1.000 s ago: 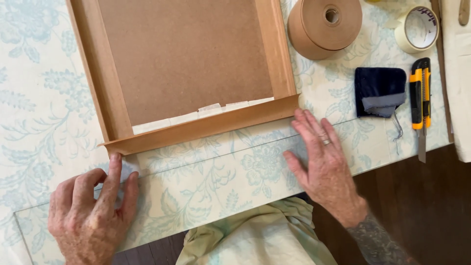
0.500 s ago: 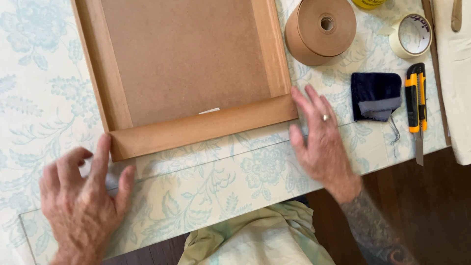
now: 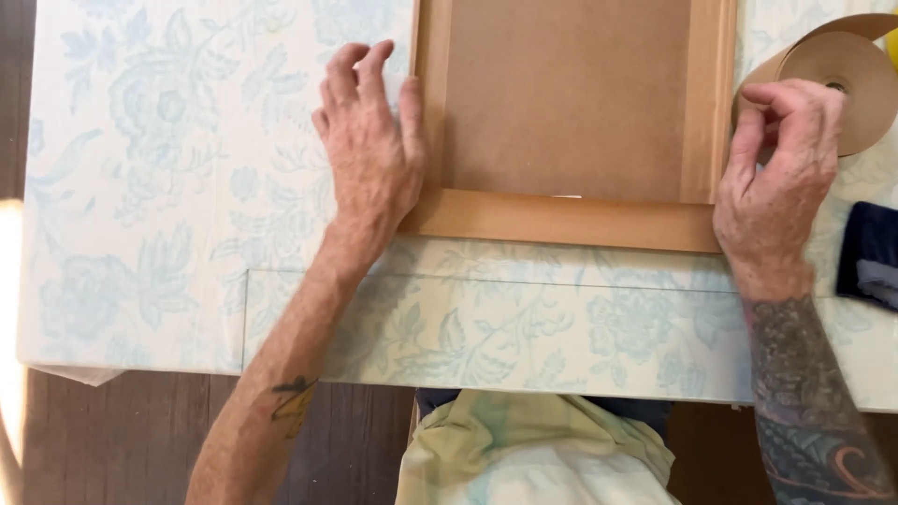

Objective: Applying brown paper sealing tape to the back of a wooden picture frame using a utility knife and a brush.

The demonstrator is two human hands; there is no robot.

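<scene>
1. Wooden picture frame [image 3: 571, 220] lies back-up on the flowered tablecloth [image 3: 168, 187], running far from its near rail.
2. Left hand [image 3: 369, 154] lies flat, fingers spread, against its left rail.
3. Right hand [image 3: 781, 178], fingers curled, presses its right rail beside a brown tape roll [image 3: 847, 70].

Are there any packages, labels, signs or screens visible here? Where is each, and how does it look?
None are visible: no package, label, sign or screen.
Nearest thing: roll of brown paper tape, top right, round, plain, behind the right hand.
</scene>
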